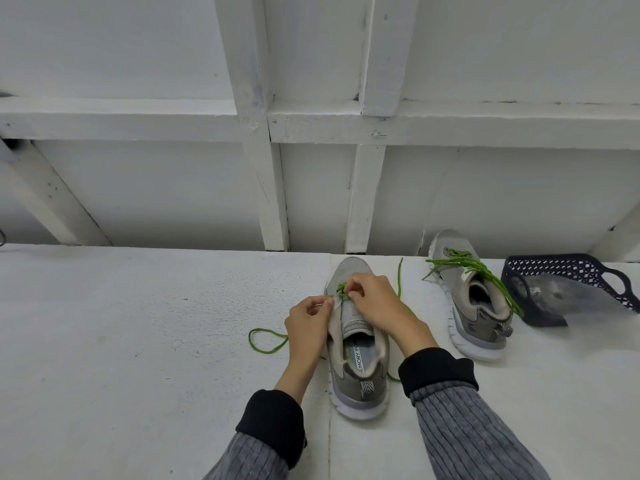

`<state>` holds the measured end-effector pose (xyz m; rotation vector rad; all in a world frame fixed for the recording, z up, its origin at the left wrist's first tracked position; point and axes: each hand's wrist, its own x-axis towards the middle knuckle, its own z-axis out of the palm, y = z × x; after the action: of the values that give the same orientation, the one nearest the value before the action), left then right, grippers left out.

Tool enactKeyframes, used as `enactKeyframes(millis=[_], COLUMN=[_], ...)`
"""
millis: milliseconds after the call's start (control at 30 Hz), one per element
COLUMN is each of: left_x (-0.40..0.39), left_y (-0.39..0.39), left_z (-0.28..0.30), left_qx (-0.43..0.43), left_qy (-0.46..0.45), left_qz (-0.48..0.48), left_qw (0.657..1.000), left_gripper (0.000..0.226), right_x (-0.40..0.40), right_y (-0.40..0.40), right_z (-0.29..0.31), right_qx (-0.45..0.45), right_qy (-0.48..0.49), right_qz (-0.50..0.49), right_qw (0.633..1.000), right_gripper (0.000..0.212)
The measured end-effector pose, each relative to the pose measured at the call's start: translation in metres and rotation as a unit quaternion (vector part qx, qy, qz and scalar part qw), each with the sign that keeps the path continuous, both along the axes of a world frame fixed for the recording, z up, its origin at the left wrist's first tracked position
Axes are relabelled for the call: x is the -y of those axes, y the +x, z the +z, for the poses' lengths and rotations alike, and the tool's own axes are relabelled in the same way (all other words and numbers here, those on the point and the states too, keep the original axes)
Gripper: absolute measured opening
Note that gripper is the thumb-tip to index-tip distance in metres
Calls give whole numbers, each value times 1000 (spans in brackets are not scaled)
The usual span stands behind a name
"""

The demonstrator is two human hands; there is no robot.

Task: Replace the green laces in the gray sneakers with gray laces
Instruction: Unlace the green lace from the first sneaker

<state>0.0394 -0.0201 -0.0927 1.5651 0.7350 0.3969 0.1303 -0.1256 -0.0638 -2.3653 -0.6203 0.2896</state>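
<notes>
A gray sneaker (pixel 356 362) stands in front of me on the white table, toe pointing away. Its green lace (pixel 266 341) is pulled out of most eyelets; one end loops on the table to the left, the other trails off to the right. My left hand (pixel 306 327) pinches the lace beside the left eyelet flap. My right hand (pixel 375 303) pinches the lace at the lowest eyelets near the toe. A second gray sneaker (pixel 474 306) stands to the right, its green lace (pixel 471 266) loosened and spread over the tongue.
A dark blue perforated basket (pixel 568 268) lies at the far right with a clear plastic bag (pixel 554 292) in it. A white wall with wooden framing rises directly behind the table. White tabletop (pixel 138 323) stretches to the left.
</notes>
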Motion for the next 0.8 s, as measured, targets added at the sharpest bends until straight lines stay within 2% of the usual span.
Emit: enactKeyframes(millis=[133,200,267,333,400,433,467,533,600,700,800], left_x=[2,3,3,3,3,3,3,4,4,3,2], left_y=[0,-1,-1,-1,-1,-1,0,1,1,2,2], left_z=[-1,-2,-4,-6,-6,-7,-7,-7,-7,-9,-10], left_qx=[4,3,6,13,19,23,26,26,26,26,25], left_qy=[8,14,15,16,14,9,6,9,11,16,17], left_qz=[11,14,19,22,22,22,20,17,16,14,11], left_qw=[1000,1000,1000,1000,999,999,999,999,999,999,999], left_gripper=[6,6,5,5,6,7,8,10,10,8,6], right_x=[-4,-4,0,10,21,26,30,33,29,16,4], right_y=[-2,-3,-5,-6,-7,-7,-7,-6,-7,-10,-11], right_z=[-5,-4,-1,0,-1,-3,-5,-8,-2,15,14], right_qx=[25,15,-24,-81,-166,-197,-209,-174,-84,59,69], right_qy=[-37,13,113,249,379,414,422,376,317,243,93], right_qz=[26,1,-60,-131,-199,-228,-252,-283,-276,-165,-35], right_qw=[999,1000,992,956,888,859,845,865,904,954,993], right_gripper=[10,9,8,10,10,11,13,14,20,28,21])
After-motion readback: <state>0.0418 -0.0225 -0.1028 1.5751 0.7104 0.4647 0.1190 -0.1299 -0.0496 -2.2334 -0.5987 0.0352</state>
